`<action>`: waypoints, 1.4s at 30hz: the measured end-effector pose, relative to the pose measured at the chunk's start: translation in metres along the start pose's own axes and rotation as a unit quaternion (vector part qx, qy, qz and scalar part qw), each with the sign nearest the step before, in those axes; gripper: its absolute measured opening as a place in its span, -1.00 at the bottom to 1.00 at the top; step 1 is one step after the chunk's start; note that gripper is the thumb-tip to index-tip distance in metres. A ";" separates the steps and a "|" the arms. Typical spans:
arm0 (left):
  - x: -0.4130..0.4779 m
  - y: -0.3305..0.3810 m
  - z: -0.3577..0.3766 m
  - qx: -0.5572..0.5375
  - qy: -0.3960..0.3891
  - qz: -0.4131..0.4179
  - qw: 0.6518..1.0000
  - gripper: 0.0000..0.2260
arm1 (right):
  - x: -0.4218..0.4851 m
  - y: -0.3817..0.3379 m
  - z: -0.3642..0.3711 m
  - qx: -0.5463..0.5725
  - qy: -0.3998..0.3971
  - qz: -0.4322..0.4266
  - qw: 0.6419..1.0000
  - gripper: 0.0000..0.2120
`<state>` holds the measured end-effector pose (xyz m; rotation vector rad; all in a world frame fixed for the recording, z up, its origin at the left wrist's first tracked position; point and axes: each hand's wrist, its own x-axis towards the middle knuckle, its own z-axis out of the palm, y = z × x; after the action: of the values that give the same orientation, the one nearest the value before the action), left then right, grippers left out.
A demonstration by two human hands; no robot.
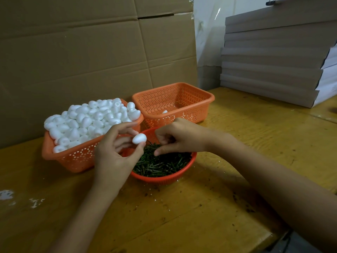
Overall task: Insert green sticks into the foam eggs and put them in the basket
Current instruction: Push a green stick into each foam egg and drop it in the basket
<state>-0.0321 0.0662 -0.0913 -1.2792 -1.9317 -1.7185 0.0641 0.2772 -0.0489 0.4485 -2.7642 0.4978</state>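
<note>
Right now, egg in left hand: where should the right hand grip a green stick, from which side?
From above. The green sticks lie flat, tangled in the bowl, so the right hand should probably pinch one top stick across its shaft near one end, leaving the other end free for the foam egg in the left hand.

The yellow wood table (182,216) had three orange holders on it. On the left sat a basket (73,157) piled with foam eggs (87,121). Just beside it, farther back, sat a second basket (182,114). In front of both was a round bowl (164,179) of green sticks (164,165). Flat grey boxes (273,70) were stacked at the far right. White crumbs (6,195) lay at the left edge.
</note>
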 end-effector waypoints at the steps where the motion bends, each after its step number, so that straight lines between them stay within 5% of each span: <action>1: 0.000 0.000 0.000 -0.011 -0.001 -0.009 1.000 -0.57 | 0.000 0.000 0.000 0.005 0.001 0.001 1.000 -0.67; 13: 0.000 -0.003 0.003 0.017 -0.035 0.017 0.999 -0.81 | 0.002 -0.001 0.004 -0.024 0.005 -0.002 1.000 -0.89; 32: 0.000 0.001 0.003 0.001 -0.053 -0.002 0.999 -0.63 | 0.003 0.000 0.007 -0.016 0.001 -0.009 1.000 -0.79; 42: 0.000 0.000 0.006 -0.002 -0.047 -0.004 0.999 -0.69 | 0.005 -0.001 0.007 0.024 -0.015 -0.002 1.000 -0.91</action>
<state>-0.0299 0.0711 -0.0926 -1.3786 -1.9883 -1.6960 0.0587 0.2721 -0.0533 0.4752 -2.7842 0.5615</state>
